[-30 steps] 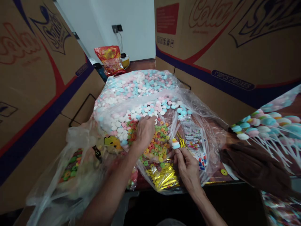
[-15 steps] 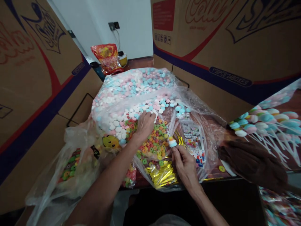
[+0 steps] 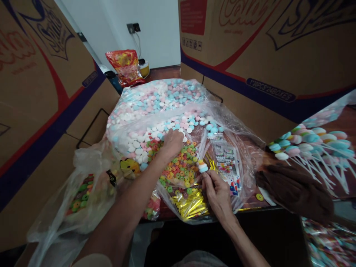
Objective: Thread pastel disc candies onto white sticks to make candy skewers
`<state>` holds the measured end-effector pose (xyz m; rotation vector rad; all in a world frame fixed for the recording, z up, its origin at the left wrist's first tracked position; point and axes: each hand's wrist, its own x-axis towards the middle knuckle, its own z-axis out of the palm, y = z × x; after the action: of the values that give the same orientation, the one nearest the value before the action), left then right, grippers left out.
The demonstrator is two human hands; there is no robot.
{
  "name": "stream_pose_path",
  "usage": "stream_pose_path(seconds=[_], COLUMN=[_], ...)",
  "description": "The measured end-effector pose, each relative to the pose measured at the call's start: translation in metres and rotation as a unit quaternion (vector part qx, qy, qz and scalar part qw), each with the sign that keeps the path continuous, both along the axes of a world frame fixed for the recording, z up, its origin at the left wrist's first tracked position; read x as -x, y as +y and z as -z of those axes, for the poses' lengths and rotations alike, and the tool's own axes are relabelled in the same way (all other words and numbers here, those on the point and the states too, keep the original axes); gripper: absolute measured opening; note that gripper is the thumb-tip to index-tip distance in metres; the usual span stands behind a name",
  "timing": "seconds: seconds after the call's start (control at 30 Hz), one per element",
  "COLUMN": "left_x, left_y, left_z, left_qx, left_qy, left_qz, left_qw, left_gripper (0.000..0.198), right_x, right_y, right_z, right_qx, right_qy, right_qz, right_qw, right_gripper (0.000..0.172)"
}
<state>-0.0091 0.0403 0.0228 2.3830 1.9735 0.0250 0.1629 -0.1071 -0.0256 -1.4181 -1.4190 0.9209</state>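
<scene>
My right hand point(image 3: 218, 191) pinches a small candy skewer point(image 3: 203, 166) upright; its stacked pieces are orange, white and light blue. Over the near edge of a heap of pastel marshmallow-like candies point(image 3: 158, 100), my left hand point(image 3: 174, 142) is closed with its fingers curled down. Its fingertips are hidden, so what they hold does not show; a white piece lies right beside them. Under the left wrist spread colourful ring candies point(image 3: 178, 168) on clear plastic. Gold twist ties point(image 3: 191, 204) lie in front of them, near my right hand, with a printed packet point(image 3: 226, 163) to its right.
Large cardboard boxes point(image 3: 236, 48) stand at both sides. Finished candy sticks point(image 3: 311, 144) lie at the right, behind a brown cloth point(image 3: 294, 193). At the back is a red candy bag point(image 3: 125, 66). A clear plastic bag point(image 3: 80, 193) with ring candies sits at the left.
My left hand stays at the candy heap, its fingers curled further down and its knuckles turned slightly. My right hand keeps the skewer in nearly the same place. The whole view shifts slightly.
</scene>
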Motion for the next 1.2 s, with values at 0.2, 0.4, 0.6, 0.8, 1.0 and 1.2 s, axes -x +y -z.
stream_pose_path(seconds=[0.2, 0.4, 0.6, 0.8, 1.0, 1.2], left_x=[0.01, 0.011, -0.002, 0.004, 0.002, -0.007], left_y=[-0.005, 0.0, -0.003, -0.006, -0.004, -0.026], left_z=[0.003, -0.002, -0.006, 0.001, -0.003, 0.004], left_qx=[-0.016, -0.016, -0.009, 0.0, 0.017, -0.029], left_qy=[-0.033, -0.047, 0.015, 0.02, -0.033, -0.386], left_qz=[0.01, 0.112, 0.091, 0.134, 0.11, 0.021], left_qw=[0.999, 0.992, 0.996, 0.991, 0.993, 0.922], left_gripper=[0.02, 0.029, 0.043, 0.035, 0.036, 0.031], right_x=[0.001, 0.001, 0.001, 0.002, 0.001, 0.0], right_y=[-0.001, 0.0, 0.0, 0.0, -0.001, 0.0], right_z=[-0.001, -0.001, 0.0, -0.003, -0.002, -0.001], right_qx=[0.001, -0.004, -0.002, 0.003, 0.005, 0.001], right_qy=[0.006, 0.011, 0.011, 0.01, 0.008, 0.011], right_qz=[-0.005, -0.008, -0.002, -0.004, -0.003, -0.001], right_qw=[1.0, 1.0, 1.0, 1.0, 1.0, 1.0], right_gripper=[0.032, 0.031, 0.032, 0.032, 0.034, 0.035])
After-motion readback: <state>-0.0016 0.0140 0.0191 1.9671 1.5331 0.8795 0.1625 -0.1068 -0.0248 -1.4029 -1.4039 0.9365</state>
